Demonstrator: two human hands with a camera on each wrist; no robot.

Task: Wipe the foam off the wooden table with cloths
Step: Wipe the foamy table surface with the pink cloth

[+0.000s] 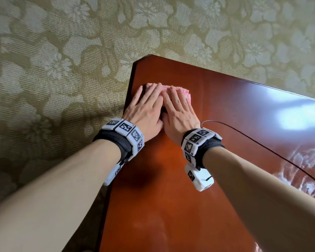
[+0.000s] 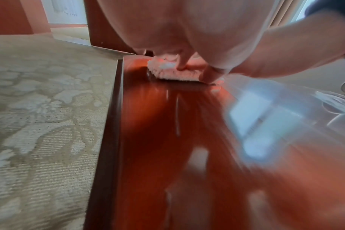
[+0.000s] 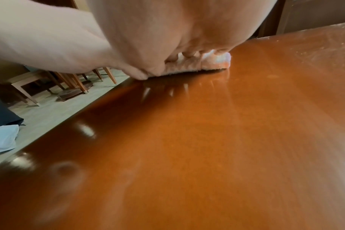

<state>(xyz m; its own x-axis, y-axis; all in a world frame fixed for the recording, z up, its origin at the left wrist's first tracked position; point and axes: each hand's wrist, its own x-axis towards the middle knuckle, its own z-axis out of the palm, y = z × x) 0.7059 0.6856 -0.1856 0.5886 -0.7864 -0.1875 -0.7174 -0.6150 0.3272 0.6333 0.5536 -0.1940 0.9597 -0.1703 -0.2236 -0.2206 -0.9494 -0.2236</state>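
Note:
A folded pink cloth [image 1: 186, 93] lies near the far left corner of the glossy reddish wooden table [image 1: 171, 197]. Both hands lie flat on it side by side, fingers straight: my left hand [image 1: 147, 104] on its left half, my right hand [image 1: 178, 106] on its right half. The left wrist view shows the cloth [image 2: 171, 73] under my fingers [image 2: 182, 62] close to the table's edge. In the right wrist view the cloth [image 3: 215, 62] sticks out past my palm. White foam streaks [image 1: 304, 164] smear the tabletop at the right.
Patterned beige carpet [image 1: 62, 70] surrounds the table on the left and beyond. A thin black cable [image 1: 262, 144] runs from my right wrist across the tabletop. Wooden chair legs [image 3: 73, 82] and a light blue cloth [image 3: 4, 137] on the floor show in the right wrist view.

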